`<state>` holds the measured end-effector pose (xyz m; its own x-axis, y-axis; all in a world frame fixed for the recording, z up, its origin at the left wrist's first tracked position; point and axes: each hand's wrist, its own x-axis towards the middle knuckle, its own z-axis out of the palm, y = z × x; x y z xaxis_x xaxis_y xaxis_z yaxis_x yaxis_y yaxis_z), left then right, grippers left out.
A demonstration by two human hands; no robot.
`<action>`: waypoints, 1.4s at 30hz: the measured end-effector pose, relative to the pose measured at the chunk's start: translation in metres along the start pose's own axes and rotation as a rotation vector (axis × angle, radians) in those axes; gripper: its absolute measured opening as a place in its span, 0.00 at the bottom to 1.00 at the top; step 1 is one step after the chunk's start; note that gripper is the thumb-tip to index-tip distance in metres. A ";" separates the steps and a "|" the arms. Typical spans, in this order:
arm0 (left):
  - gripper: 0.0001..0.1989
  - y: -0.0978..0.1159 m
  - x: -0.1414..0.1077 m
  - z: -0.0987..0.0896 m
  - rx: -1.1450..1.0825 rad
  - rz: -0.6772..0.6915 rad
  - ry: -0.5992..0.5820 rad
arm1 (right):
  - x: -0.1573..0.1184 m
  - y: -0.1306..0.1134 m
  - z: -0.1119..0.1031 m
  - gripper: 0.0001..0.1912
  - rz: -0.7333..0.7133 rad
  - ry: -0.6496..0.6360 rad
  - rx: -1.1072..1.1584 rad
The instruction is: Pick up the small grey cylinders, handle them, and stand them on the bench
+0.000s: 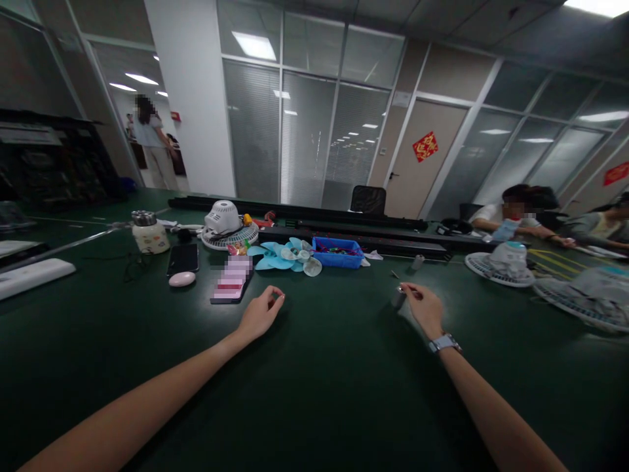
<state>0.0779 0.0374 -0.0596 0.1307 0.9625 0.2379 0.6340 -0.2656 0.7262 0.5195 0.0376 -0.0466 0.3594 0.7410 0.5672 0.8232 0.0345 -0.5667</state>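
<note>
My left hand (262,311) is over the green table (304,393), right of and in front of a phone with a lit screen (232,278). Its fingers curl toward the thumb, and no object shows between them. On the right, my right hand (422,307), with a watch (445,343) on the wrist, pinches the top of a small grey cylinder (398,298). Another small cylinder (418,262) stands just behind it. Blue fan blades (280,255) and a blue tray (339,254) with small parts lie farther back, between my hands.
At the left are a dark phone (183,259), a pink oval object (182,279), a jar (150,233) and a white fan part (223,219). Fan assemblies (508,262) are on the right. Black bars (373,244) cross the back. People sit at the far right.
</note>
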 end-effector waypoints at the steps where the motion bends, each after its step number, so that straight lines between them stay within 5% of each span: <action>1: 0.16 -0.001 -0.001 0.000 -0.006 0.008 -0.009 | 0.001 0.002 0.001 0.32 0.006 -0.002 0.005; 19: 0.16 0.003 -0.007 -0.004 0.004 0.010 -0.015 | -0.015 0.014 0.014 0.35 0.030 -0.127 0.200; 25: 0.16 0.007 -0.009 -0.006 0.003 0.009 -0.007 | -0.013 0.010 0.011 0.32 0.135 -0.157 0.256; 30: 0.16 0.007 -0.009 -0.008 -0.009 0.003 0.019 | -0.036 -0.047 0.008 0.28 0.066 -0.200 0.329; 36: 0.16 0.005 -0.009 -0.008 -0.029 -0.001 0.035 | -0.100 -0.151 0.024 0.22 -0.154 -0.637 0.623; 42: 0.17 0.003 -0.016 -0.008 -0.140 0.004 0.060 | -0.125 -0.181 0.036 0.20 -0.169 -0.742 0.603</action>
<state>0.0717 0.0210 -0.0559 0.0850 0.9574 0.2760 0.5202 -0.2789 0.8072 0.3101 -0.0371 -0.0362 -0.2819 0.9221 0.2649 0.4009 0.3641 -0.8407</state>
